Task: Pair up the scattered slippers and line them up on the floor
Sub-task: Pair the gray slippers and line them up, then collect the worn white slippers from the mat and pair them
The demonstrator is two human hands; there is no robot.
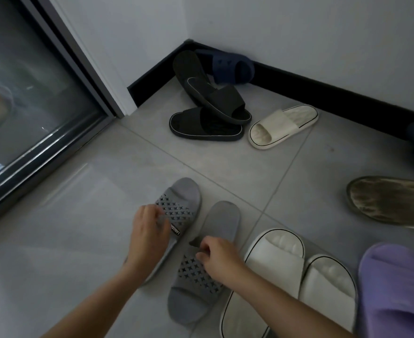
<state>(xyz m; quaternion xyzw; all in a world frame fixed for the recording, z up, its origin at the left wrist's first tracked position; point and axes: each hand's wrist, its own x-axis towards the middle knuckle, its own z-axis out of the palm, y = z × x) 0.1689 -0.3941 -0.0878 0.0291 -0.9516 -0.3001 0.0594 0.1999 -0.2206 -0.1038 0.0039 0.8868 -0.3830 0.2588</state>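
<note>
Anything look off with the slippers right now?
Yes. The two grey slippers under the hands point opposite ways, and one black slipper lies tilted on top of its mate near the corner.

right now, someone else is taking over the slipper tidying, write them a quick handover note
Left hand: on the strap of the left grey slipper.
Right hand: on the strap of the right grey slipper; the two lie side by side, pointing opposite ways.
Done: two cream slippers sit paired beside the right hand.
Left: turn one grey slipper to match; two black slippers stacked near the corner, a navy slipper by the baseboard, a lone cream slipper, a purple slipper and a brown one at the right edge.
</note>
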